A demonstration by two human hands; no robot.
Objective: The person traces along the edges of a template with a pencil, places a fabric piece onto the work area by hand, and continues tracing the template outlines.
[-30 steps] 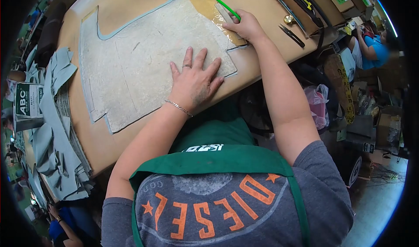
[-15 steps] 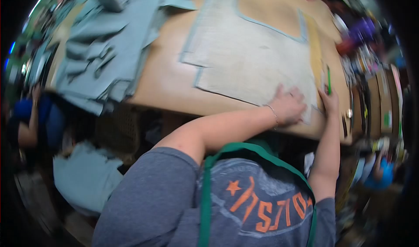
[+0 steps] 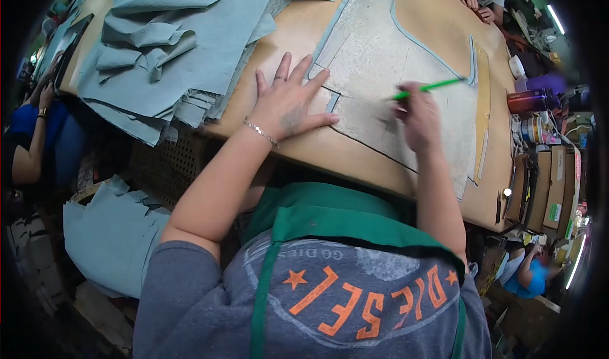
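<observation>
My left hand (image 3: 288, 102) lies flat with fingers spread on the left edge of a pale, scuffed pattern piece (image 3: 374, 48). Part of its palm is on the bare wood of the table (image 3: 257, 73). My right hand (image 3: 420, 116) is closed around a slim green pen (image 3: 444, 84) above the middle of the pattern piece, slightly blurred. The pen's lower end points left; whether it touches the surface I cannot tell. Along several of the pattern's edges a margin of blue-grey sheet material (image 3: 401, 27) shows from underneath.
A stack of blue-grey sheets (image 3: 171, 54) covers the table's left side, creased on top. A mustard strip (image 3: 483, 73) lies along the pattern's right side. A dark, shiny can (image 3: 530, 100) and cartons (image 3: 539, 191) stand at right. Another person's hands (image 3: 477, 5) are across the table.
My left hand has moved left and up from the pattern's lower right corner to its left edge. My right hand has brought the green pen left, over the pattern. The view has shifted.
</observation>
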